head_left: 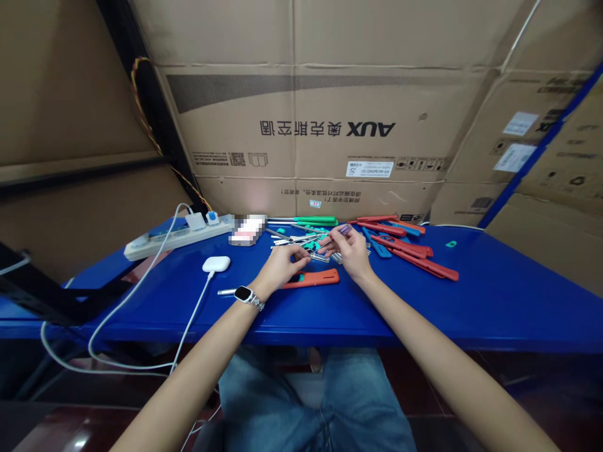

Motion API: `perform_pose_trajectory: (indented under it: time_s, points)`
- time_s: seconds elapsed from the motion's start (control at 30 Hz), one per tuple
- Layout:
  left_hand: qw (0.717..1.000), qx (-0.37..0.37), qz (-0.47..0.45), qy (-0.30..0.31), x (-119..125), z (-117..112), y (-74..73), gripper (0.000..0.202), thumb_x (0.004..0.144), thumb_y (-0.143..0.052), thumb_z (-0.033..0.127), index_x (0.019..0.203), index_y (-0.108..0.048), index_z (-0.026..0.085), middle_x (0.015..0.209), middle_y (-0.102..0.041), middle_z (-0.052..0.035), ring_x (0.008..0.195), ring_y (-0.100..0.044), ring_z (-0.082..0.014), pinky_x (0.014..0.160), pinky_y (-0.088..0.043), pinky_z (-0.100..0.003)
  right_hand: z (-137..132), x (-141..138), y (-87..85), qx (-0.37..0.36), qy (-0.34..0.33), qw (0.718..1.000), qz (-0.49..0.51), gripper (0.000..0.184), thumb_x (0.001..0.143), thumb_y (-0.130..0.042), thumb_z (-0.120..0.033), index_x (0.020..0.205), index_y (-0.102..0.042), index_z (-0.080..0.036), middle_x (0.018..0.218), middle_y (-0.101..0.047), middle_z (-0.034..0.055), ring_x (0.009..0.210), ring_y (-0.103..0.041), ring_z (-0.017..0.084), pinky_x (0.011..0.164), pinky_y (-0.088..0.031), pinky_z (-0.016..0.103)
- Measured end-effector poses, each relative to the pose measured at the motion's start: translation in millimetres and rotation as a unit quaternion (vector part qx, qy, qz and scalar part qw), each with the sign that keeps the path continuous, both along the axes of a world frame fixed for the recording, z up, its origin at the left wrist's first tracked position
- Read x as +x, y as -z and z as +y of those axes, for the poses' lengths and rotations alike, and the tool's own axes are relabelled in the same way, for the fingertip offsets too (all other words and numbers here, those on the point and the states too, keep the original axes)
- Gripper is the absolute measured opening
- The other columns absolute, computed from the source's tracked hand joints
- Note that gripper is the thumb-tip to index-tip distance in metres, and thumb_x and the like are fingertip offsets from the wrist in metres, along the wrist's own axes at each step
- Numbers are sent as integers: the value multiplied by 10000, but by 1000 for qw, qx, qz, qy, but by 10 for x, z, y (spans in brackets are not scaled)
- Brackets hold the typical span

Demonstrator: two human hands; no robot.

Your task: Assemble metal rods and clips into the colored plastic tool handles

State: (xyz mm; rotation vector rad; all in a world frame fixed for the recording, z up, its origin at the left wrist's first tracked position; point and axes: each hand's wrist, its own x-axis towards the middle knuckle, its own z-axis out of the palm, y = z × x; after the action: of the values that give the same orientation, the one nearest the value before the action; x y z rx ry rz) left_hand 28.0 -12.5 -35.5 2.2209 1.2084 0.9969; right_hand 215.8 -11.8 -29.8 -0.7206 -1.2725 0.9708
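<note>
Over the middle of the blue table, my left hand [281, 267], wearing a watch [245, 294], has its thumb and fingers pinched together. Whatever is between them is too small to make out. Facing it, my right hand [351, 252] is closed on a small purple-tinted tube [345, 230]. Just below the left hand lies an orange long-nosed lighter [320, 277] with a metal tip pointing left. Under and behind both hands is a loose pile of metal rods [301, 238], clear pieces [321, 258] and small green parts [311, 246].
Red handle shells [412, 248] and blue ones [378, 246] lie right of the hands. Green-handled pieces [316, 221] are at the back. To the left sit a power strip [179, 238], a blurred-out object [247, 230] and a white earphone case [216, 264] on a cable. Cardboard [301, 125] walls the back.
</note>
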Motion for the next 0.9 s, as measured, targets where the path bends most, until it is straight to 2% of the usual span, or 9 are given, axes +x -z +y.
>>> perform_pose_trajectory:
  time_s: [0.37,0.67,0.9]
  points:
    - [998,31,46,1,-13,21,44,162,868,-626,297,807,-728,188,781,-734,-15,710,-642,-165,668,-449,-272,-3,-17,24,-8,9,1000,-22,495,734,-719,-647,842,-518,-208,699,-714,15,501,-681,157,457,-568,251]
    - [996,41,82,-9,-9,-6,15,145,882,-625,278,837,-733,191,820,-736,-36,758,-653,-180,693,-466,-273,-53,-42,2,21,3,998,-53,470,763,-699,-643,835,-517,-216,704,-710,11,523,-683,155,501,-593,271]
    - [992,71,106,-8,27,-69,-30,100,893,-633,214,862,-720,175,863,-728,-57,828,-648,-203,761,-477,-301,-95,-66,5,58,38,994,-80,386,818,-678,-584,802,-545,-222,665,-679,7,543,-674,170,547,-592,304]
